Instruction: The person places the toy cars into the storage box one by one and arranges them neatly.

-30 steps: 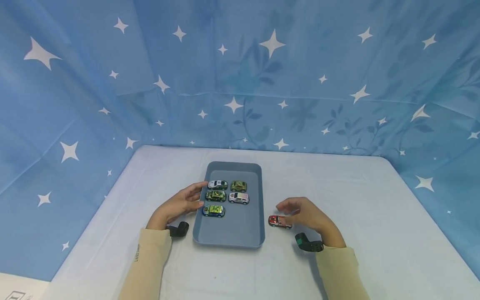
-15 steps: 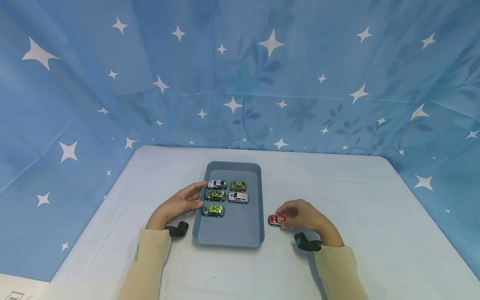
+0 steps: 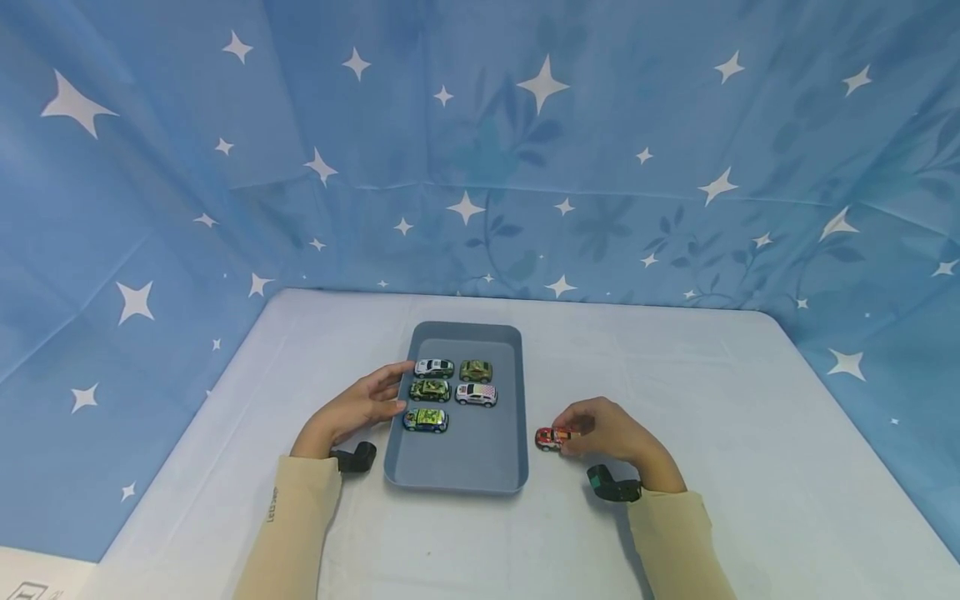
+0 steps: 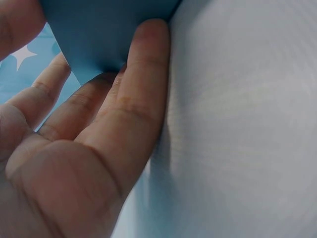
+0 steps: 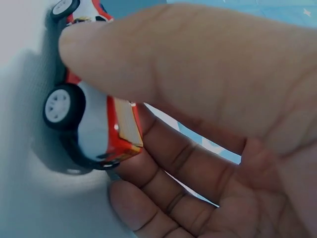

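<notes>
A red and white toy car (image 3: pixel 547 439) sits on the white tabletop just right of a grey-blue tray (image 3: pixel 487 475). My right hand (image 3: pixel 609 429) pinches that car by its sides; the right wrist view shows the thumb across its flank and the wheels (image 5: pixel 62 106) close against the cloth. Along the tray's left wall rests my left hand (image 3: pixel 360 411), its fingers (image 4: pixel 141 84) fairly straight against the outside. In the tray's left and upper part stand several toy cars: a white and green one (image 3: pixel 434 367), camouflage ones (image 3: pixel 476 371), a white checkered one (image 3: pixel 476 394) and a green-blue one (image 3: pixel 426 420).
The white cloth (image 3: pixel 675 367) covers the table around the tray. A blue curtain (image 3: pixel 480 150) with white stars hangs behind and at the sides. A printed white sheet (image 3: pixel 45 575) shows at the lower left corner.
My right hand's thumb and fingers have closed on the red toy car, which earlier lay under them. The left hand and the tray stay in place.
</notes>
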A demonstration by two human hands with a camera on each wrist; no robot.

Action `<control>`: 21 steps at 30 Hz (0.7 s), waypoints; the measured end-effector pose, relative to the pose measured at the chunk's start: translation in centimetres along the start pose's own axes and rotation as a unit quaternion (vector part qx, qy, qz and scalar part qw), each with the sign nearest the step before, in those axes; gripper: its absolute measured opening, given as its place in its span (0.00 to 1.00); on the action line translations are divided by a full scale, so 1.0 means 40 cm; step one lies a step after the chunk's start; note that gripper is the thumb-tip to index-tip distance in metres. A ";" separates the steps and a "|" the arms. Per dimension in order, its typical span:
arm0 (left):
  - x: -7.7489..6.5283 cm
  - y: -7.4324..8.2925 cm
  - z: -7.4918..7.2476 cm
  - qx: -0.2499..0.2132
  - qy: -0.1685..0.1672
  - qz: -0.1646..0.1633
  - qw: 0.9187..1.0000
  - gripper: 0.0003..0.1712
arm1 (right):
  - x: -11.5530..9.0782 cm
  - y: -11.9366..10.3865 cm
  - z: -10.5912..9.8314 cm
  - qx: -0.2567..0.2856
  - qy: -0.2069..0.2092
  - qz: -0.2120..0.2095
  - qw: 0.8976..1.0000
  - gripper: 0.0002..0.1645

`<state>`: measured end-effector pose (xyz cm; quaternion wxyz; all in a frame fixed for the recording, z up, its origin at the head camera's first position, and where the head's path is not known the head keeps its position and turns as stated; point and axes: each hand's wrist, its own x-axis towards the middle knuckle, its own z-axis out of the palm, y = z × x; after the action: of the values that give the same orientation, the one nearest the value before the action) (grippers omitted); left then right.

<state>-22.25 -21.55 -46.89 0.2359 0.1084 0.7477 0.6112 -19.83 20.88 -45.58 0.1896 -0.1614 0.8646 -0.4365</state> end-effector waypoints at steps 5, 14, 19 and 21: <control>0.003 -0.001 0.000 -0.004 0.001 -0.001 1.000 0.45 | -0.002 -0.002 -0.004 0.000 0.002 -0.012 1.000 0.17; 0.006 -0.003 -0.003 0.002 -0.003 0.005 1.000 0.45 | -0.013 -0.021 -0.011 0.004 0.013 -0.032 0.999 0.17; 0.008 -0.005 -0.004 -0.001 0.000 0.000 1.000 0.45 | -0.017 -0.028 -0.016 -0.001 0.030 -0.028 0.999 0.16; 0.008 -0.006 -0.003 -0.002 0.000 -0.001 1.000 0.45 | -0.018 -0.028 -0.019 0.000 0.033 -0.031 0.999 0.16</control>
<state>-22.57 -21.56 -47.18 0.2364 0.1073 0.7465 0.6127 -19.45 21.08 -44.10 0.1480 -0.1735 0.8647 -0.4476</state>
